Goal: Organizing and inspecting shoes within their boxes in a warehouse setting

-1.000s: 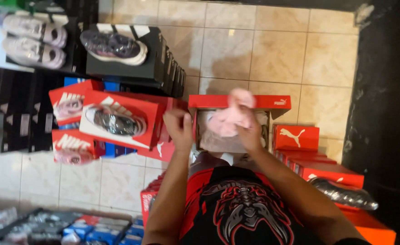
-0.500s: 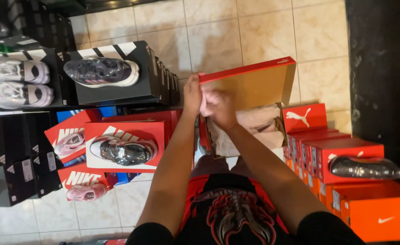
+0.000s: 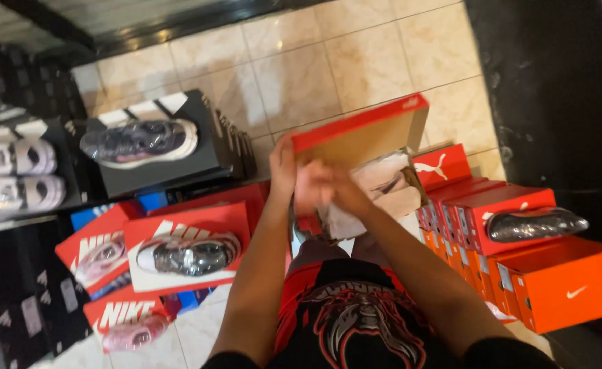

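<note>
Tiled floor (image 3: 314, 61) unchanged; hands (image 3: 314, 181) now lower red lid (image 3: 359, 130) further.

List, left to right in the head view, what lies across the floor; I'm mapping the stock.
White wrapped shoes → grey wrapped shoe on black box → open red box in both hands → dark wrapped shoe on red box → orange box.

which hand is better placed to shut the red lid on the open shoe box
Left, probably. The left hand already grips the raised red cardboard lid at its edge, while the right hand is lower, over the white wrapping paper.
</note>
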